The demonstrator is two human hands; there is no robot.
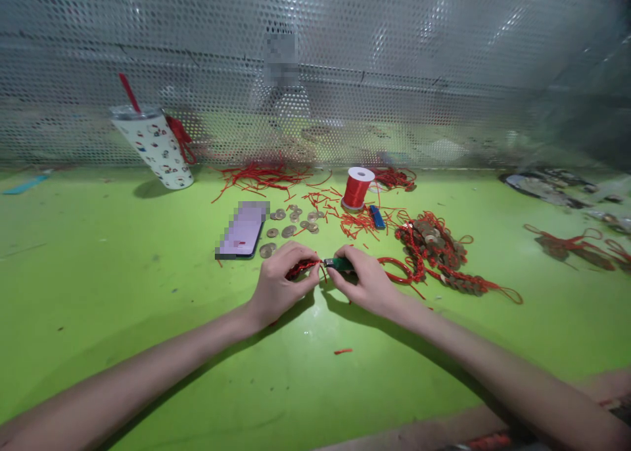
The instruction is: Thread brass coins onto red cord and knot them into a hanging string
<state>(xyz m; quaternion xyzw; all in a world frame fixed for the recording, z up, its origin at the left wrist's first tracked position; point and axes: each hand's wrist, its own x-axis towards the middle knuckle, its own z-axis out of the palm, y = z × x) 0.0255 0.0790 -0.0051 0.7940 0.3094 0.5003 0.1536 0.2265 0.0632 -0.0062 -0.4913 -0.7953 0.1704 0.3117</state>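
My left hand (pixel 280 283) is closed in a pinch on a knotted red cord piece (pixel 302 267) just above the green table. My right hand (pixel 365 281) is closed around a small green lighter (pixel 339 263), its tip close to the end of the red cord. The two hands almost touch at the table's middle. Loose brass coins (pixel 290 224) lie just beyond my left hand. A pile of finished red cord and coin strings (pixel 436 247) lies to the right of my right hand.
A phone (pixel 242 231) lies face up left of the coins. A spool of red thread (pixel 357 188) and a blue lighter (pixel 377 217) stand behind. A patterned cup with a red straw (pixel 156 145) sits back left. Red cord scraps (pixel 261 175) lie by the perforated metal wall (pixel 394 56).
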